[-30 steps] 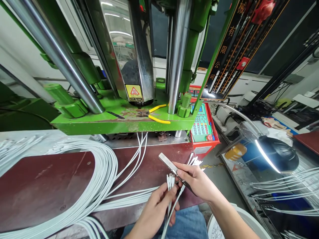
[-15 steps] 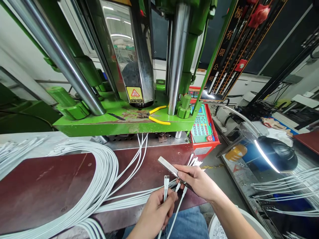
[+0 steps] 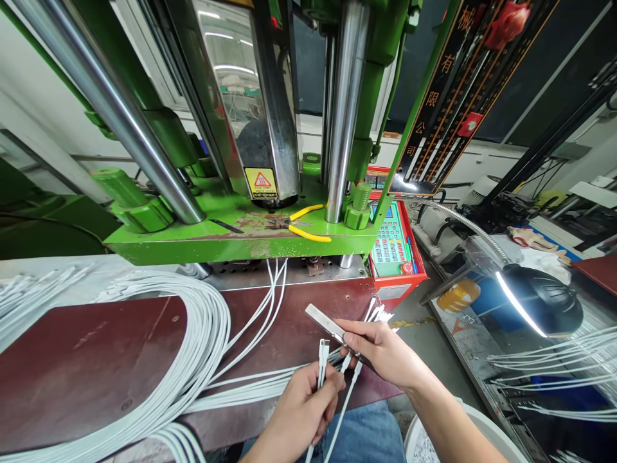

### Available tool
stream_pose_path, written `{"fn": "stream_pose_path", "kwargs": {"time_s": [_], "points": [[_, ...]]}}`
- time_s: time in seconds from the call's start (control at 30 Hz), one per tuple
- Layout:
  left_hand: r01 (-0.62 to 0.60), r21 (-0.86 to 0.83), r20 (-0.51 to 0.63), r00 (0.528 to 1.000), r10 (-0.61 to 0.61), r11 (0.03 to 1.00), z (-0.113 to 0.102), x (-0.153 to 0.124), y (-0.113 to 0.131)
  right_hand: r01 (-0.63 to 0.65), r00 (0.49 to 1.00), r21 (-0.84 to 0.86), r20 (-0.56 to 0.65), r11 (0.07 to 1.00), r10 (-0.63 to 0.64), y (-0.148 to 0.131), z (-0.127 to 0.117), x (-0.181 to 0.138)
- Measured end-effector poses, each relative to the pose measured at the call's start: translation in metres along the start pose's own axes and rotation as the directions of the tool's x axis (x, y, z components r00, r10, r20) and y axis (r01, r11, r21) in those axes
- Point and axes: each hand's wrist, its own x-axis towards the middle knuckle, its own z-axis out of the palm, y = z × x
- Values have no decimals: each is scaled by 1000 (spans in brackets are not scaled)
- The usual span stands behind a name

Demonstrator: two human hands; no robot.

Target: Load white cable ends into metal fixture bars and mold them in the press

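Note:
My left hand (image 3: 308, 402) pinches white cables whose plug ends (image 3: 323, 354) stick up above the fingers. Just to its right, my right hand (image 3: 385, 354) grips a flat metal bar (image 3: 321, 319), its free end pointing up and left. Below the right fingers hang more white cables (image 3: 348, 399); whether they are fixed to the bar is hidden. Behind the right hand lies a cluster of white plug ends (image 3: 380, 313). A large coil of white cables (image 3: 212, 347) spreads over the dark red tabletop (image 3: 96, 366) to the left.
A green press machine (image 3: 231, 251) stands ahead, with yellow-handled pliers (image 3: 308, 233) on its plate. Right of it is a red control box (image 3: 398, 283). A lit lamp (image 3: 540, 302) hangs over a side bench with more cables. A white bucket (image 3: 467, 411) stands below my right arm.
Both hands keep their hold on the cables and metal bar. The whole view has shifted very slightly; nothing else visibly differs.

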Motion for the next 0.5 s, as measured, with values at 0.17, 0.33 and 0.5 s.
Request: {"fn": "stream_pose_path", "kwargs": {"time_s": [0.17,0.33,0.5], "points": [[16,-25,-58,998,-17,1000,-1,0,-2,2,1000,20,0,1000,-2,4,1,1],[17,-17,-72,997,-18,1000,3,0,-2,-37,998,-69,-43,997,34,3,5,1],[-36,-49,-37,999,34,998,1,1,0,-16,1000,-44,-15,999,15,6,-1,1]]}}
